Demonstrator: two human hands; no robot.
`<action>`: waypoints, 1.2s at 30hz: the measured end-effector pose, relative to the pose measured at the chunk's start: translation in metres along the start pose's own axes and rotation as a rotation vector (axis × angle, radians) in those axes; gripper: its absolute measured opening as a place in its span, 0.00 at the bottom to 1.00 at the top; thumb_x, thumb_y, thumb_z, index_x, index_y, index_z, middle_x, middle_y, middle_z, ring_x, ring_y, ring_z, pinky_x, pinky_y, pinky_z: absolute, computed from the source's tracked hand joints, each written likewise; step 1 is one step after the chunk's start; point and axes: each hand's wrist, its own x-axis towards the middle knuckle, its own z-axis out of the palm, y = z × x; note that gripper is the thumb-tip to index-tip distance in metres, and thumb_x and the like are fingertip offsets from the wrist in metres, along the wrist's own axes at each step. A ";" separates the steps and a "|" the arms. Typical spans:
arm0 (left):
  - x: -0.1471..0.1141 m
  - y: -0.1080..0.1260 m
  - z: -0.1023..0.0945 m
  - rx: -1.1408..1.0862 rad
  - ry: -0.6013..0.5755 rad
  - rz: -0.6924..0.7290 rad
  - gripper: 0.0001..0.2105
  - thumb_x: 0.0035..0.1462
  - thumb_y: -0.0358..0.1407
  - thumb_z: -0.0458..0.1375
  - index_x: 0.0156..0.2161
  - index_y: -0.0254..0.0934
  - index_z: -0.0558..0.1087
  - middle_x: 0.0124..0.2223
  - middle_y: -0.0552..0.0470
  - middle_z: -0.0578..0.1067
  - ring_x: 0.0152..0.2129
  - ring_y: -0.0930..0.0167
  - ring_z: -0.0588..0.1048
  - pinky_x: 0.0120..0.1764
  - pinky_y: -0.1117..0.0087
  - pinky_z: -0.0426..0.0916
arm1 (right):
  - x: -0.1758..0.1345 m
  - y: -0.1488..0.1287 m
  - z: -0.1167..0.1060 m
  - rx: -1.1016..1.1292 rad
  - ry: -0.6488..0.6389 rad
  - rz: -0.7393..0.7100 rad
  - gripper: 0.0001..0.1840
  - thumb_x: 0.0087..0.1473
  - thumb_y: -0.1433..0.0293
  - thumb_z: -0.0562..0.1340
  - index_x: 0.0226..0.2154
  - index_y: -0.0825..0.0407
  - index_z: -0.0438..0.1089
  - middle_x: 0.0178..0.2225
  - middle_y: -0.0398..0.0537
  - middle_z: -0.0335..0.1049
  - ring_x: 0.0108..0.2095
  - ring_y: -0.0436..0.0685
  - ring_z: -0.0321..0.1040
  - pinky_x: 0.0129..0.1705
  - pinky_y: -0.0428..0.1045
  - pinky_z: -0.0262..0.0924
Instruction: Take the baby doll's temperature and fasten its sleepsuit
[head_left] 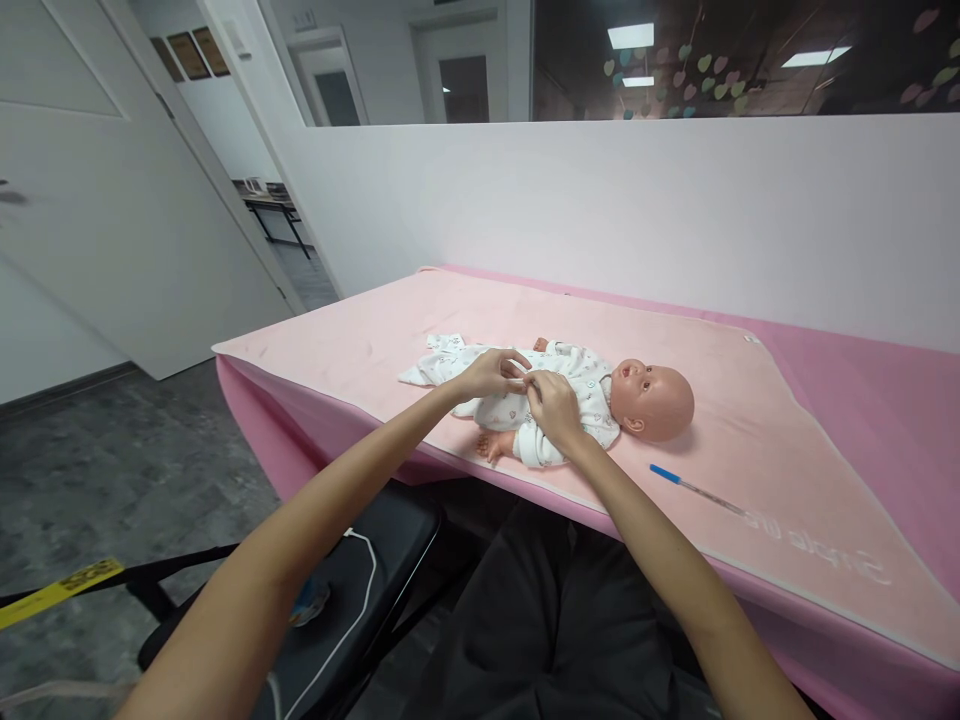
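A baby doll (654, 398) lies on its back on a pink blanket, its head to the right. It wears a white patterned romper (499, 411). Over the middle of the romper, my left hand (495, 373) is closed with the fingertips pinching the cloth front. Close against it, my right hand (555, 405) is also closed on the front of the romper. The fingertips of both hands nearly meet, and the exact bit of cloth between them is partly hidden. One bare doll hand (495, 444) sticks out below my wrists.
The pink blanket (750, 420) covers a table with a darker pink cloth (862, 380). A thin stick with a blue end (666, 474) lies near the front edge, right of the doll. A black chair (397, 525) with a white cable stands at the lower left. A white wall (637, 200) rises behind.
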 end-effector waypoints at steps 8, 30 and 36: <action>-0.005 0.007 -0.002 -0.092 -0.064 -0.054 0.18 0.42 0.37 0.66 0.39 0.32 0.72 0.34 0.47 0.78 0.32 0.69 0.76 0.36 0.69 0.70 | 0.000 0.000 -0.001 0.020 0.011 0.073 0.09 0.57 0.75 0.53 0.41 0.52 0.65 0.36 0.50 0.73 0.36 0.58 0.68 0.39 0.50 0.60; -0.008 0.004 -0.001 -0.097 -0.029 -0.040 0.13 0.41 0.30 0.64 0.35 0.31 0.71 0.29 0.51 0.77 0.27 0.72 0.75 0.29 0.74 0.66 | -0.005 0.006 0.003 0.159 0.061 0.123 0.08 0.57 0.70 0.52 0.37 0.51 0.65 0.34 0.50 0.72 0.34 0.58 0.68 0.37 0.50 0.60; -0.011 0.008 0.002 -0.115 -0.012 -0.060 0.11 0.39 0.26 0.62 0.32 0.31 0.69 0.27 0.53 0.74 0.26 0.74 0.73 0.30 0.75 0.65 | -0.007 0.007 0.002 0.155 0.030 0.096 0.07 0.57 0.71 0.53 0.37 0.51 0.65 0.34 0.50 0.72 0.34 0.58 0.67 0.37 0.50 0.59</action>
